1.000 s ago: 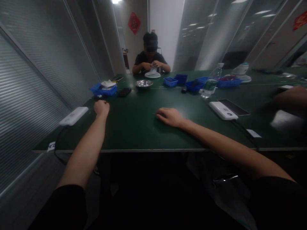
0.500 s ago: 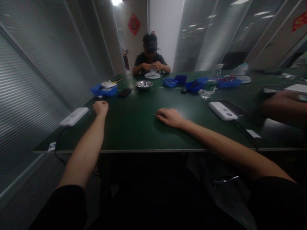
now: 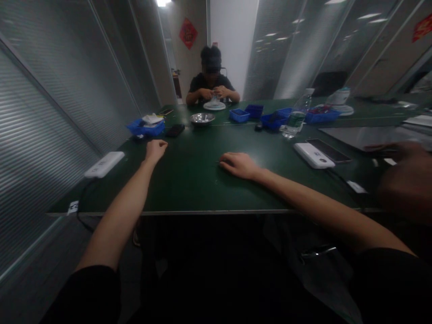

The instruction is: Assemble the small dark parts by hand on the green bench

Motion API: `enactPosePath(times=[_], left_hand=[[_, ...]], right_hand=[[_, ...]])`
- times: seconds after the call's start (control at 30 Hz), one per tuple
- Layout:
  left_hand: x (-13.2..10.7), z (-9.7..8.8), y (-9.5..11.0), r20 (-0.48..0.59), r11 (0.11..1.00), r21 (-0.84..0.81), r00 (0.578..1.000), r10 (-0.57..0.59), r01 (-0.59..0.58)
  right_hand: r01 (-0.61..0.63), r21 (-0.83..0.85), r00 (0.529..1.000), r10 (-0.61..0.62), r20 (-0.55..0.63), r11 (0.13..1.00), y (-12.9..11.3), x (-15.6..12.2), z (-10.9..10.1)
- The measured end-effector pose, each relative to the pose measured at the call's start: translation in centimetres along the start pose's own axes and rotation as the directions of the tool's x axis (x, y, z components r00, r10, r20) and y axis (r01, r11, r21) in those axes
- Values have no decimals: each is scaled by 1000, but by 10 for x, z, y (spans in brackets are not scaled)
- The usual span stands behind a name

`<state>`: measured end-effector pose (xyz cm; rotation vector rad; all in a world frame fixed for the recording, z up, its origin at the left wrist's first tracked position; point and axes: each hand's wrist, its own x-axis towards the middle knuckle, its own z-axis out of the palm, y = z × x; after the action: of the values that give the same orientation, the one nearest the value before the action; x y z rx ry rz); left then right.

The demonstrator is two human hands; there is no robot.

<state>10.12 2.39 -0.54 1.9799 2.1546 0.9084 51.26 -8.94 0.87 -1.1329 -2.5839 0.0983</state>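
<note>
Over the green table [image 3: 189, 180], my left hand [image 3: 157, 149] is closed, thumb and fingers pinched together in front of a black flat object [image 3: 175, 131]. Whatever may be between those fingertips is too small to make out. My right hand [image 3: 239, 165] rests on the tabletop with its fingers bent and close together. A thin, faint tip pokes out at its fingers, but I cannot tell what it belongs to. Beyond the left hand stands a blue tray [image 3: 153, 129] with white tissue and other items in it. A shiny metal bowl [image 3: 202, 119] sits farther back.
White power banks [image 3: 104, 164] with cables lie to both sides, a phone [image 3: 329, 150] beside the right one. A water bottle [image 3: 297, 116] and several blue bins [image 3: 239, 116] stand behind. Opposite, a person [image 3: 212, 83] handles a white fan part. Another person's blurred hand [image 3: 405, 175] is at right.
My left hand has moved right, away from the front of the blue tray. My right hand has stayed put. At right, the other person's hand has shifted, and a flat grey panel now lies there.
</note>
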Motion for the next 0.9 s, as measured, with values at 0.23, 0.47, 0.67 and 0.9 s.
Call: enactPosePath(times=[0.23, 0.47, 0.67, 0.9], left_hand=[[-32, 14, 66, 266, 872, -348, 856, 443, -344], [-70, 33, 118, 301, 644, -620, 623, 722, -448], [-81, 35, 129, 313, 620, -647, 587, 747, -443], [-84, 37, 132, 336, 597, -710, 566, 753, -374]], right_hand=[[-3, -11, 1000, 3, 8, 1000, -4, 0, -3], [18, -19, 999, -19, -30, 1000, 0, 0, 0], [24, -6, 999, -24, -26, 1000, 2, 0, 1], [36, 21, 999, -35, -27, 999, 0, 0, 0]])
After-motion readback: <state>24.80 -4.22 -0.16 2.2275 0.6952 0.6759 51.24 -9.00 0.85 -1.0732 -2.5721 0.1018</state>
